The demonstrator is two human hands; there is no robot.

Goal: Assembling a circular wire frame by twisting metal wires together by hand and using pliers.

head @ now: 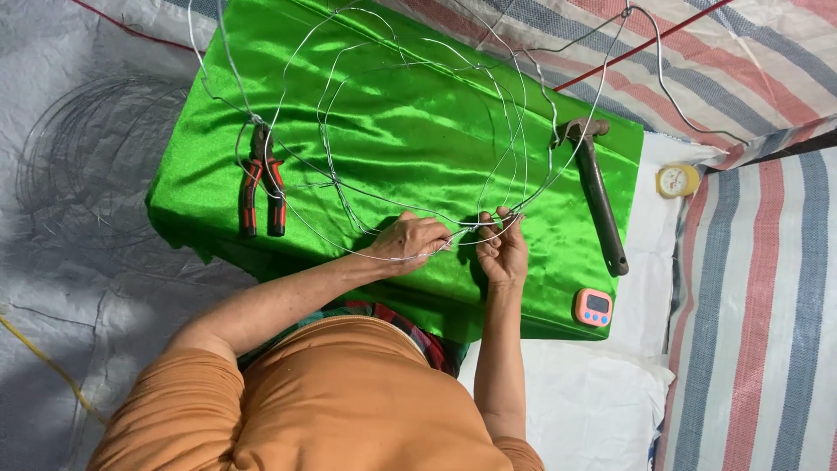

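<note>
Loops of thin silver wire (410, 113) lie spread over a block draped in shiny green cloth (418, 139). My left hand (410, 240) pinches several wire strands near the block's front edge. My right hand (503, 249) grips the same strands a few centimetres to the right, fingers closed around them. Both hands nearly touch. Red-handled pliers (261, 179) lie on the cloth to the left of my hands. A hammer (597, 192) with a dark handle lies to the right.
A pink digital timer (593, 307) sits at the cloth's lower right corner. A small yellow round clock (677, 180) rests on white sheeting. A wire coil (87, 157) lies on the grey tarp at left. Striped tarp covers the right side.
</note>
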